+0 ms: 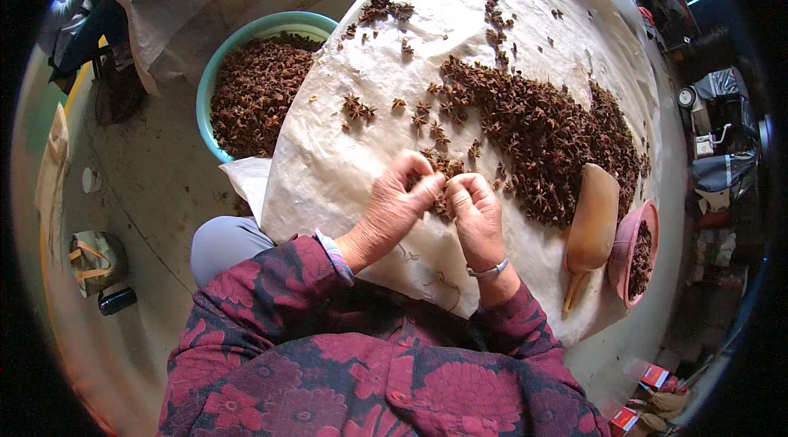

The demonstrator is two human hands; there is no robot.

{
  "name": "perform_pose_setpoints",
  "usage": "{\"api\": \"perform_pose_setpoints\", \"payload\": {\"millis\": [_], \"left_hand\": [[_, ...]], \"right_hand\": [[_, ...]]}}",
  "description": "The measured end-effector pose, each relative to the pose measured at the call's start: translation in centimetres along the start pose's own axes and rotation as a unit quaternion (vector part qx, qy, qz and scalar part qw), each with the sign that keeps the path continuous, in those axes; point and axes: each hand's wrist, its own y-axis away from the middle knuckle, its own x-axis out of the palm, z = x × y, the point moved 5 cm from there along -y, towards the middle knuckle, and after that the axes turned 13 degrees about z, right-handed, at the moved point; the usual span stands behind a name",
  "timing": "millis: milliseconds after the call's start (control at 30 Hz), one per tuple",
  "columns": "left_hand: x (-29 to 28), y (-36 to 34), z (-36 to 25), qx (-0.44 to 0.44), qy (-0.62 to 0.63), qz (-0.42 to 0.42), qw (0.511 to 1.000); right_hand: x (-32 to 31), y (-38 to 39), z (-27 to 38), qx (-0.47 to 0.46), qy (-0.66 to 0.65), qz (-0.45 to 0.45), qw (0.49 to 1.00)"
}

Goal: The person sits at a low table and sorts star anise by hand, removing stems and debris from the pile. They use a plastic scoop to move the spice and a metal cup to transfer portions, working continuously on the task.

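Note:
My left hand [392,203] and my right hand [478,222] meet fingertip to fingertip low over a white cloth. Both are closed in a pinch around a piece of star anise, mostly hidden by the fingers. Under and just beyond them lies a small cluster of star anise [447,164] on the cloth [328,183]. A large dark brown heap of star anise [542,129] spreads to the right. Looser pieces of star anise [357,109] are scattered to the left of it and farther back.
A teal basin [205,121] full of star anise stands left of the cloth. At the right edge lie a tan scoop [597,199] and a pink bowl [621,260] holding small dark pieces. A bag [98,265] and a dark cylinder [117,302] rest on the floor at left.

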Motion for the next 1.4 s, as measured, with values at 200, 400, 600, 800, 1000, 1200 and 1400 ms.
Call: {"api": "perform_pose_setpoints", "payload": {"millis": [200,400,600,800,1000,1200,1400], "left_hand": [[-4.2,0.0,-0.2,-0.026,0.161,-0.131,0.978],[-5.3,0.2,0.4,-0.073,0.155,-0.125,0.977],[-4.7,0.3,-0.3,-0.095,0.115,-0.121,0.981],[-2.3,0.0,0.0,-0.142,0.046,0.003,0.989],[0.0,-0.4,-1.4,0.016,-0.374,0.114,0.92],[-3.1,-1.6,-3.8,0.0,-0.123,-0.03,0.992],[-3.6,-1.7,-3.2,-0.023,-0.25,0.032,0.967]], "right_hand": [[1.5,-4.1,4.3,-0.146,0.536,0.003,0.831],[3.9,-9.4,2.6,-0.135,0.702,-0.066,0.696],[5.0,-7.0,3.9,-0.25,0.67,-0.025,0.698],[3.3,-1.0,4.5,-0.253,0.641,0.042,0.724],[0.1,2.9,5.1,-0.23,0.699,0.007,0.677],[-1.7,6.5,6.5,-0.08,0.449,0.178,0.872],[-0.6,4.5,4.9,-0.104,0.441,0.121,0.883]]}}
